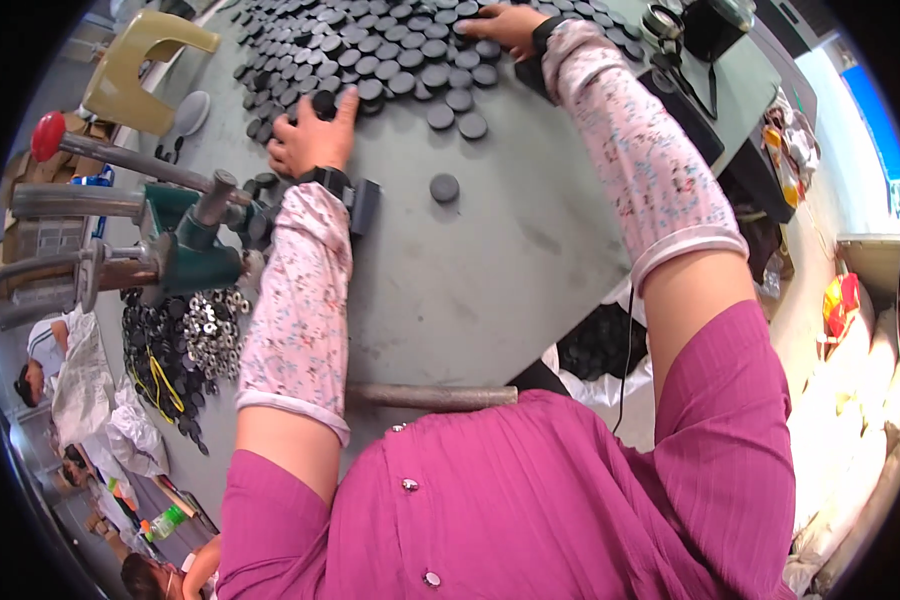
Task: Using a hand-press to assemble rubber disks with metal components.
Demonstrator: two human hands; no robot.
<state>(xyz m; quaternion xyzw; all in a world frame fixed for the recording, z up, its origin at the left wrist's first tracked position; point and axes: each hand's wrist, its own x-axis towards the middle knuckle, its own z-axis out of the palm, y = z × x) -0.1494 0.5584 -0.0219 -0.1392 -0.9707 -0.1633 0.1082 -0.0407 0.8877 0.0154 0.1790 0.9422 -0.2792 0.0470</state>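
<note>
Lying flat, round black discs (390, 50); both hands (310, 135) resting on pile.

A single head-worn fisheye view looks steeply down and forward, close over the person's own chest at the lower frame, across the grey bench (510, 270) toward its far edge at the top.

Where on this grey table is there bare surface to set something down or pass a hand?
The widest bare patch of the grey table lies between the two forearms, below the lone black disc. Above it is crowded: the black discs cover the top, with the left hand and right hand on them. Left is taken by the green press and metal washers.
</note>
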